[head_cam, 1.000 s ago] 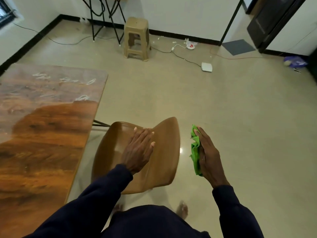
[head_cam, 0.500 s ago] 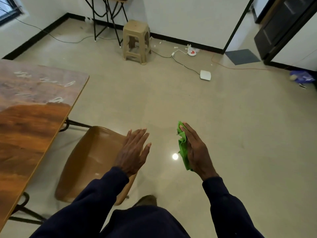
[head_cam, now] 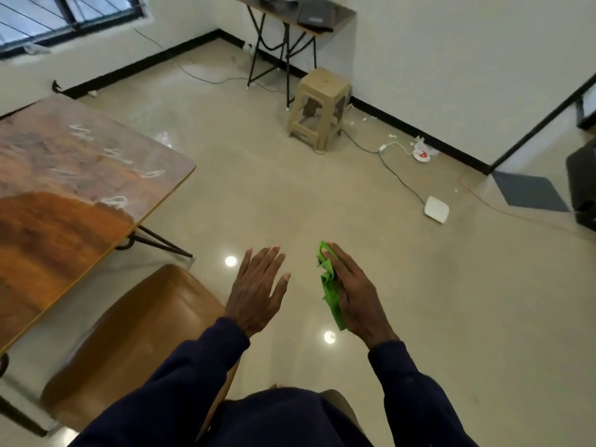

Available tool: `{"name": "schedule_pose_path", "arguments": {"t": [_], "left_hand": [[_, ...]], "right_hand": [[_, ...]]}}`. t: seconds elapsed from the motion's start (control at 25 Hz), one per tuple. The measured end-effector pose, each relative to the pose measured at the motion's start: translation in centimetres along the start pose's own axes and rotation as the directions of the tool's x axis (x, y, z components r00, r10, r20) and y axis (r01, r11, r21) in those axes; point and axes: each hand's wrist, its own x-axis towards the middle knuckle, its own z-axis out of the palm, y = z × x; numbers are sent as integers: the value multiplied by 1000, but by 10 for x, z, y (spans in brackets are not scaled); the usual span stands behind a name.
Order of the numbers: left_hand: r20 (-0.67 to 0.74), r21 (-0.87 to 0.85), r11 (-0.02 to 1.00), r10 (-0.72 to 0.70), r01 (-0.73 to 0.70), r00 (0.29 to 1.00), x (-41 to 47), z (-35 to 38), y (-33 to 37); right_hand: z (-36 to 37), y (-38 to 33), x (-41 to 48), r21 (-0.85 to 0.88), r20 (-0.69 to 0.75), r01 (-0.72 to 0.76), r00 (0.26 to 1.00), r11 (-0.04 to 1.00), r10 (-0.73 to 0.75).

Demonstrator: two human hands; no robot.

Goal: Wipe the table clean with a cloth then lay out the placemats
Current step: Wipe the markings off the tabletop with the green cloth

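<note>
A bunched green cloth [head_cam: 329,293] is held in the right hand [head_cam: 356,296], kept against the palm side with the fingers laid nearly straight along it; the thumb is hidden behind the cloth, so the exact grip cannot be told. The cloth is carried in the air above the pale floor [head_cam: 419,301], well apart from the tabletop [head_cam: 74,175], which is seen at the left of the view. The left hand [head_cam: 258,293] is held flat and wide open beside the right, fingers spread and pointed forward, with nothing in it; it is seen just past the edge of a brown chair [head_cam: 135,327] that is set near the tabletop's corner. Pale streaks are seen on the far, glossy part of the tabletop. Both arms are covered by dark blue sleeves [head_cam: 180,382]. Further off, a beige plastic stool [head_cam: 319,108] is placed by the wall, a small white box [head_cam: 436,209] is lying on the floor with a dark cable run up to it, and a folding stand [head_cam: 283,43] is set in the corner near a window [head_cam: 64,17]
</note>
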Motion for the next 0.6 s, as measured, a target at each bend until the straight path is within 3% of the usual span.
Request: {"name": "schedule_pose_path", "arguments": {"t": [0.16,0.32,0.44,0.52,0.6], "left_hand": [[-60,80,987,-136,140,989,45,9,-28],[-126,163,930,-312,330,942,82,27,-67],[-217,169,835,-487,524,846,104,30,-79],[-295,223,802,-486,554,823,114,38,-90],[-347,209,709,-589,673,729,124,39,-101]], "right_hand": [[9,25,94,34,104,151,983,988,-154],[39,54,196,98,212,314,921,944,-328],[58,61,267,180,298,383,857,906,-421],[67,56,311,258,352,464,772,848,-529],[87,48,356,321,382,503,706,802,-596]]}}
